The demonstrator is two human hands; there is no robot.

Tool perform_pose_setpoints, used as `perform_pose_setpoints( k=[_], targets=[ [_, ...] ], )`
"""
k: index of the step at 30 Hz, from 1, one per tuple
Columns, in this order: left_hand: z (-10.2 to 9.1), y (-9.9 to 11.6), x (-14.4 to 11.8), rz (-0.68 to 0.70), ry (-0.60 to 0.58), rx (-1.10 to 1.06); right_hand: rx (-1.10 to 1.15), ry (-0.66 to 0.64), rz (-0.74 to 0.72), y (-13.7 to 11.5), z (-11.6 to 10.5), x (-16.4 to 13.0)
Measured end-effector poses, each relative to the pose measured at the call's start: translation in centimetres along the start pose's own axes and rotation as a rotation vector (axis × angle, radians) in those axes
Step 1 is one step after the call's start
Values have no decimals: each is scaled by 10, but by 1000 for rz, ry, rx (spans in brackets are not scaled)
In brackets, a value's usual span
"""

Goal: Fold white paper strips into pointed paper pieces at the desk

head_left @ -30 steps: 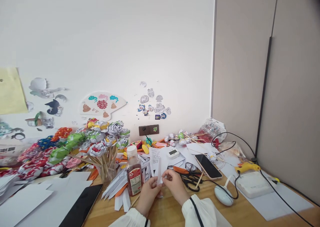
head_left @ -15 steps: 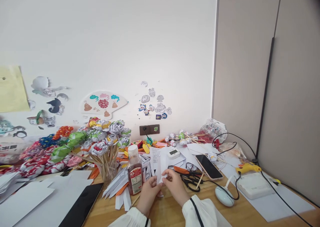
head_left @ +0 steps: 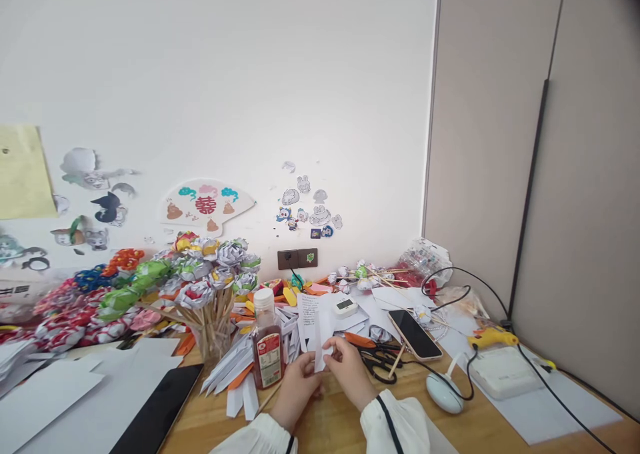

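Nearest, above the pale wooden desk (head_left: 350, 427), the left hand (head_left: 296, 389) and right hand (head_left: 351, 374), in loose white cuffs, meet with fingertips pinched on a thin white paper strip (head_left: 318, 337). The strip is flat, narrow and matte, and it stands nearly upright, its long axis running from the hands up toward the wall. Just left of the strip stands a clear bottle (head_left: 266, 349) of red sauce with a white cap. Right of the strip lie black scissors (head_left: 380, 359), then a glossy phone (head_left: 415, 334). Beyond the bottle, crinkled paper flowers (head_left: 210, 274) fan out on wooden sticks.

fan cutout (head_left: 207, 205) | red 囍 (wall) | other txt illegible
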State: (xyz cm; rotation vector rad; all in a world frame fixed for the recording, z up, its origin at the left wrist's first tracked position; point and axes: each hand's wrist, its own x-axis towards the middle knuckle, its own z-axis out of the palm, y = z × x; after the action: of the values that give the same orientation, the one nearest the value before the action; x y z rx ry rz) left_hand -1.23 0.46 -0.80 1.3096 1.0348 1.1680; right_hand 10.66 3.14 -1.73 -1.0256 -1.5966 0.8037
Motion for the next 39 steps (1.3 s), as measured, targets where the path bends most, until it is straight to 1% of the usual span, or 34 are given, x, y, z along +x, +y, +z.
perform_pose_setpoints(
  k=[7, 12, 17, 19, 22, 28, 34, 39],
  targets=[
    [-5, -1, 1, -7, -66, 8, -3, -36, 20, 5, -3, 2],
    [-9, 0, 1, -44, -83, -1, -16, -96, -40, 6, -8, 4],
    [-13, -2, 2, -57, -119, 10, -71, -109, -68, 7, -10, 5],
    [-13, -3, 2, -50, -110, -16, -92, -114, -71, 6, -10, 5],
    [-12, -3, 2, -19, -66, -35, -138, -119, -92, 5, -10, 3],
    [-12, 3, 0, -5, -51, 97, -234, -136, -128, 1, -9, -1],
    [-12, 7, -1, -40, -18, 82, -231, -157, -103, -2, -11, -3],
    [-13, 6, 1, -32, 13, 84, -186, -167, -87, -5, -11, -2]
  ],
)
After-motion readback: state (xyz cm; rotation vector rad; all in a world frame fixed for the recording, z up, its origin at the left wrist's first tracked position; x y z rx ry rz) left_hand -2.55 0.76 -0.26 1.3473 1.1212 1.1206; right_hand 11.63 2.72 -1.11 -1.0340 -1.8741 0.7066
